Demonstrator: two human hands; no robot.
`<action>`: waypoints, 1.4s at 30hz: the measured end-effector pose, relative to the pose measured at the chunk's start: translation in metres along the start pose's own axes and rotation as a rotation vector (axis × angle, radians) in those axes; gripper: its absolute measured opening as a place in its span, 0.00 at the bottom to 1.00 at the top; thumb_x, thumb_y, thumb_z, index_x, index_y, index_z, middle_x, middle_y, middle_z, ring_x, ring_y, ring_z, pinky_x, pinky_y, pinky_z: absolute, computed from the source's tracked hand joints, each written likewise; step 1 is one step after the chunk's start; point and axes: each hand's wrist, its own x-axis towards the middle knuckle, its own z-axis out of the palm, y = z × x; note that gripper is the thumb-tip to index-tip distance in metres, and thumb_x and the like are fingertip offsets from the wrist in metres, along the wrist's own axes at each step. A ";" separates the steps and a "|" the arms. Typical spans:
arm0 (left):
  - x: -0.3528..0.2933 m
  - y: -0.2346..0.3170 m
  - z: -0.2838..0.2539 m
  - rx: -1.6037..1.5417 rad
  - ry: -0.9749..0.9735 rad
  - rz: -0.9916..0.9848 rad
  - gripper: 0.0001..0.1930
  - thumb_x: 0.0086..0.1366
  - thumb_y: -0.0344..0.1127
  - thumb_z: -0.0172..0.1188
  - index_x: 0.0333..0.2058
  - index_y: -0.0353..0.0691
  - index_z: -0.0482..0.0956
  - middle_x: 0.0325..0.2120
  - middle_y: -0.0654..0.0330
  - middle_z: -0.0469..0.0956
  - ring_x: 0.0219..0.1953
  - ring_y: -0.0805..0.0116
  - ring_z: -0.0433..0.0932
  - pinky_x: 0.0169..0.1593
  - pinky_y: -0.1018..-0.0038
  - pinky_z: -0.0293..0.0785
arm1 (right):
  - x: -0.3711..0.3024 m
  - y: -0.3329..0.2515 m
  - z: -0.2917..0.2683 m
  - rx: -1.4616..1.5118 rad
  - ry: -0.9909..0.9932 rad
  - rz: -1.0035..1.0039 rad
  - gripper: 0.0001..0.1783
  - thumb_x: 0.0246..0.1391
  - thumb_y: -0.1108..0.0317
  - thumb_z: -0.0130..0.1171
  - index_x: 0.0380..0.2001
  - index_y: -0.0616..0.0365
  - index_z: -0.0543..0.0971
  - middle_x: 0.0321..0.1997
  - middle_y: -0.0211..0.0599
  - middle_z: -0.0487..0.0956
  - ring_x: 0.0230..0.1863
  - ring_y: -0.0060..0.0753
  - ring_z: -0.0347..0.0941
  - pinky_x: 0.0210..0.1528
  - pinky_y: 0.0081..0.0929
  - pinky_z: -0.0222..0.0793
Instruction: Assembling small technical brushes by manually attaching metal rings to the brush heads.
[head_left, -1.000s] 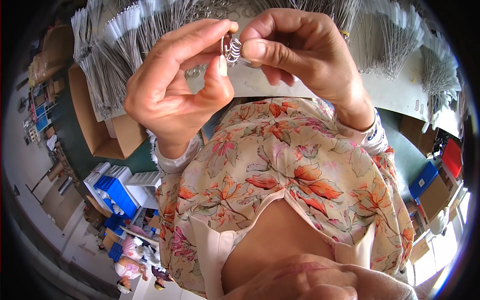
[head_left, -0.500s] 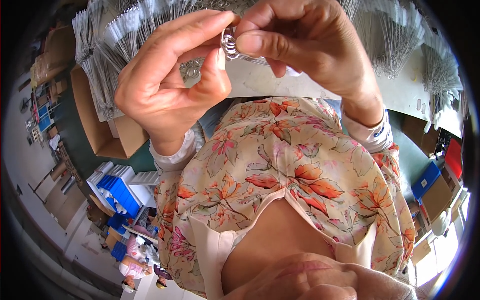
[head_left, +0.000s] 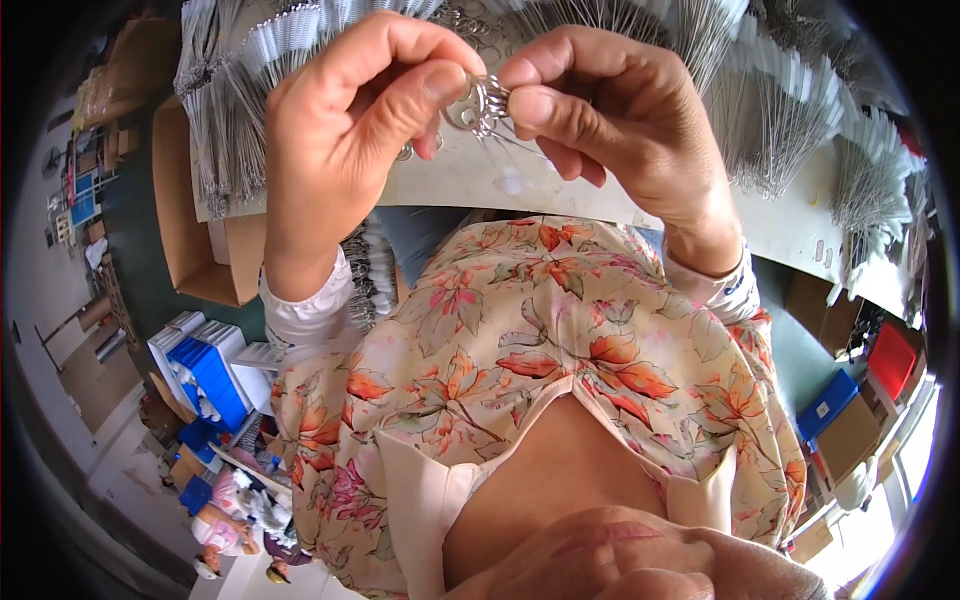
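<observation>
In front of my chest, above the table's near edge, both hands meet at a small cluster of shiny metal wire loops [head_left: 489, 108]. My left hand [head_left: 345, 130] pinches the cluster's left side between thumb and forefinger. There a thin metal ring [head_left: 460, 112] shows just below the thumb. From the other side, my right hand [head_left: 625, 125] grips the loops between thumb and forefinger, its other fingers curled beneath. Thin straight wires trail from the loops toward the right fingers. How the ring and loops are joined is too small to tell.
Bundles of thin wire brushes with white bristles lie on the table [head_left: 440, 190], at left [head_left: 225, 150] and right [head_left: 785, 130]. Loose metal rings [head_left: 465, 22] lie behind my hands. A cardboard box [head_left: 185, 220] stands left, near blue-and-white bins [head_left: 210, 375]. Other people sit at lower left.
My left hand has turned, its thumb now closed against the forefinger at the loops. Both hands and the loops have shifted slightly, and the loops look more spread out.
</observation>
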 end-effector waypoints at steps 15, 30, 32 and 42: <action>-0.035 0.015 -0.019 -0.647 0.092 -0.453 0.09 0.65 0.32 0.49 0.41 0.37 0.73 0.22 0.64 0.73 0.17 0.83 0.65 0.20 0.85 0.65 | 0.024 0.017 0.017 -0.044 -0.157 -0.068 0.07 0.53 0.69 0.57 0.34 0.61 0.77 0.22 0.24 0.73 0.19 0.10 0.64 0.18 0.10 0.57; -0.093 0.005 -0.018 -0.504 0.679 -0.036 0.10 0.65 0.33 0.49 0.36 0.31 0.74 0.31 0.59 0.76 0.31 0.75 0.74 0.37 0.79 0.70 | 0.057 0.072 0.096 -0.143 -0.282 -0.311 0.09 0.49 0.74 0.61 0.35 0.64 0.76 0.29 0.32 0.79 0.31 0.21 0.75 0.35 0.16 0.71; -0.103 0.015 -0.033 -0.349 0.664 -0.090 0.10 0.66 0.32 0.49 0.35 0.30 0.73 0.28 0.59 0.75 0.25 0.78 0.73 0.30 0.82 0.69 | 0.067 0.085 0.095 -0.351 -0.279 -0.233 0.12 0.47 0.72 0.62 0.36 0.64 0.76 0.32 0.34 0.79 0.35 0.22 0.75 0.39 0.18 0.71; -0.240 -0.142 -0.007 0.952 0.012 -0.681 0.06 0.54 0.30 0.52 0.29 0.36 0.73 0.21 0.51 0.75 0.28 0.52 0.77 0.30 0.61 0.73 | 0.038 0.149 0.022 -0.361 -0.263 0.299 0.07 0.53 0.73 0.56 0.33 0.67 0.76 0.29 0.34 0.77 0.31 0.21 0.73 0.37 0.17 0.68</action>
